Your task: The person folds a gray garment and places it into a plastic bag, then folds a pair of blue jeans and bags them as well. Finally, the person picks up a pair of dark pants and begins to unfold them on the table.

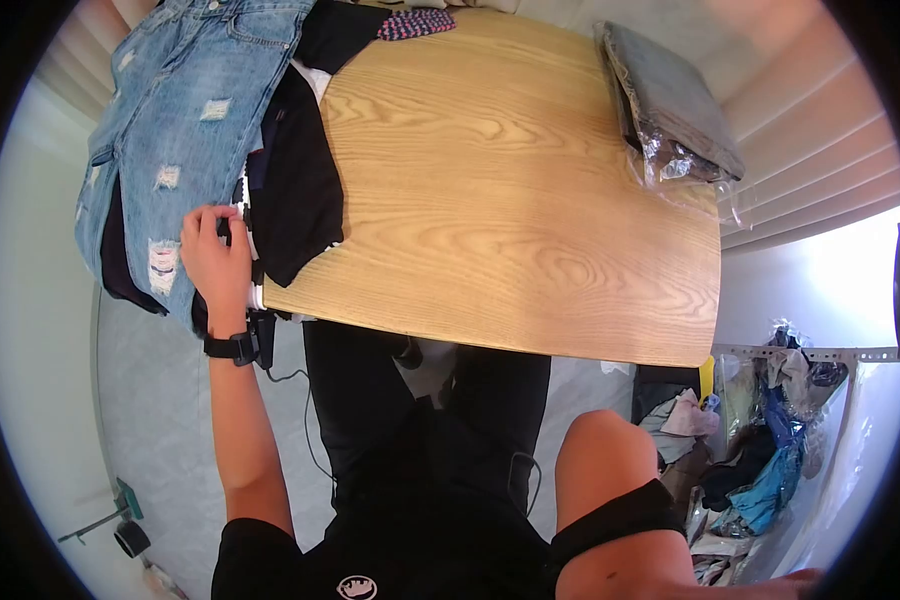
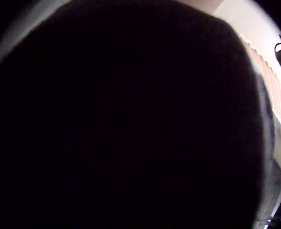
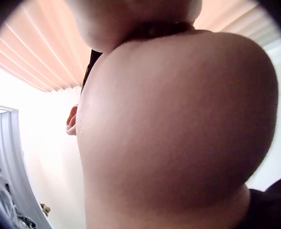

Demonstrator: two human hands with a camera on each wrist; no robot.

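Note:
Ripped blue jeans (image 1: 185,130) lie on a pile of clothes along the left side of the wooden table (image 1: 530,220). The left hand (image 1: 217,262), with a black band at its wrist, rests at the right edge of the jeans. Its fingers are bent and the tips lie close to the thumb, beside something white and dark; whether they pinch cloth cannot be told. A black garment (image 1: 298,185) lies just right of this hand. The left wrist view is almost wholly dark. The right arm bends back at the lower right, and its hand cannot be made out; bare skin fills most of the right wrist view.
A folded grey item in clear plastic (image 1: 675,100) lies at the table's back right. A patterned cloth (image 1: 417,24) lies at the back edge. Bagged clothes (image 1: 770,450) fill a spot right of the table. A cable (image 1: 310,430) hangs by the person's legs.

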